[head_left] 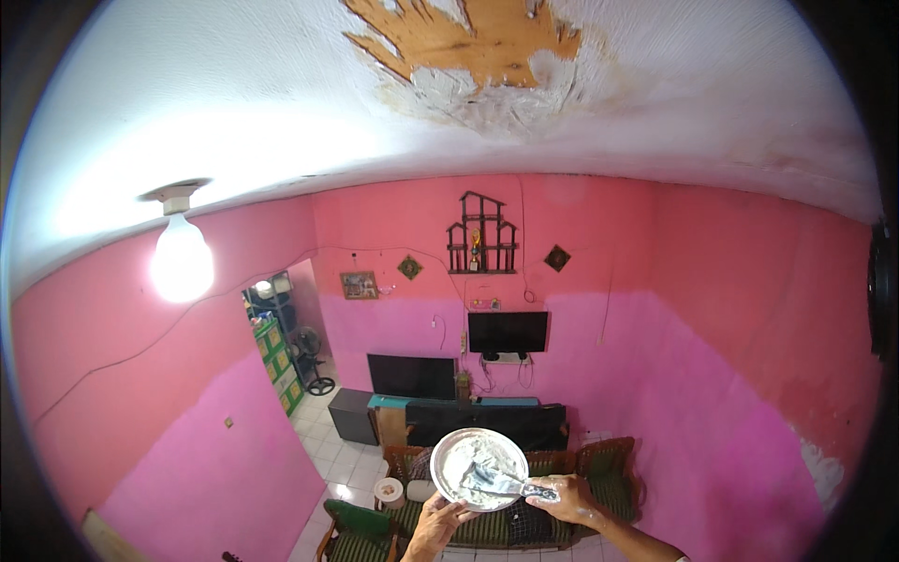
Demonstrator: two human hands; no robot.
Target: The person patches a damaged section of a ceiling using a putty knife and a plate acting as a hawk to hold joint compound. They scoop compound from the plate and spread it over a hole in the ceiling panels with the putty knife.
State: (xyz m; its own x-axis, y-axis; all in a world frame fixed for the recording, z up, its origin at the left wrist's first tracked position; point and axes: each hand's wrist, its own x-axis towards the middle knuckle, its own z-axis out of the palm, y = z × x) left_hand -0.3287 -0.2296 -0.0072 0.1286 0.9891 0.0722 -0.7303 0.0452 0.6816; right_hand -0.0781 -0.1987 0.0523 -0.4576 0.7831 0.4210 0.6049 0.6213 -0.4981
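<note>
My left hand (436,522) grips the near left rim of a round white bowl (442,452) holding white paste (465,455). In my right hand (566,499) is the dark handle of a putty knife (496,482), its blade lying in the paste and partly coated. White smears mark my right fingers and wrist. Overhead, the white ceiling (698,84) has an orange-brown bare patch (478,42) with ragged edges, and rough white paste is spread along its near border.
A lit bulb (183,260) hangs from the ceiling at left. Far below are green-cushioned wooden seats (609,478), a white bucket (389,491) and two dark televisions, one on the wall (508,332) and one lower (412,377). Pink walls surround the room; a doorway (300,318) opens at left.
</note>
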